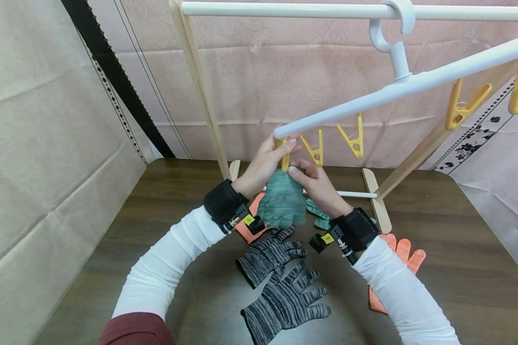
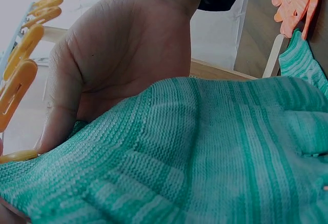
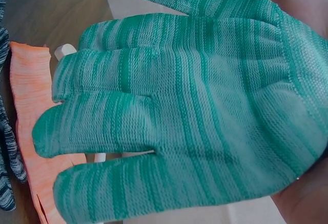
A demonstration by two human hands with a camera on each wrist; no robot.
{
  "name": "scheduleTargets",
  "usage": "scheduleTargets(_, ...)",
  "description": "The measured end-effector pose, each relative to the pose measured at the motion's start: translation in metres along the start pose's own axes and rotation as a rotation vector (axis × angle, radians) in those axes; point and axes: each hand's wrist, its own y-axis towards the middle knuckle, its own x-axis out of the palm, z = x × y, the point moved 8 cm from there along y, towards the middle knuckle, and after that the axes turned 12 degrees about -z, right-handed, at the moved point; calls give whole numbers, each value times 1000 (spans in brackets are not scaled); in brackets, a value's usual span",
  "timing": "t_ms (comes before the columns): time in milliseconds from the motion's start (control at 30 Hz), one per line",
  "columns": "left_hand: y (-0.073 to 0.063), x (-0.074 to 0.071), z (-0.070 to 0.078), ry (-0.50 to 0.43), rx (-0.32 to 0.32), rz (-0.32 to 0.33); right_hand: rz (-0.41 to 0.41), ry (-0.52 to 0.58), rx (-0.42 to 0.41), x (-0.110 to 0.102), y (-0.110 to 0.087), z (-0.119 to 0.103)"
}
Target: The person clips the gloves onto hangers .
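Observation:
A green striped knit glove (image 1: 282, 203) hangs fingers down under the left end of a white hanger bar (image 1: 341, 112). My left hand (image 1: 261, 165) pinches the yellow clothespin (image 1: 285, 162) at that end, right above the glove's cuff. At the cuff's right side, my right hand (image 1: 321, 189) grips the fabric between thumb and fingers. The glove's palm side (image 3: 205, 101) spreads across the right wrist view, hiding most of that hand. In the left wrist view, the glove (image 2: 205, 147) covers part of my left hand (image 2: 128, 44); whether the clothespin's jaws bite the cuff cannot be seen.
More yellow clothespins (image 1: 353, 139) hang along the bar, which hooks onto a wooden stand's white rod (image 1: 285, 9). On the brown table (image 1: 190, 287) lie two black-grey gloves (image 1: 285, 306), orange gloves (image 1: 403, 251) and another green glove (image 1: 319, 211), partly behind my right hand.

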Motion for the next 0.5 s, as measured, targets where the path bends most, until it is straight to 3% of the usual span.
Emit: scheduleTargets(500,-1,-4,-3,-35,24,27,-25,6,-11,-3,-3,4)
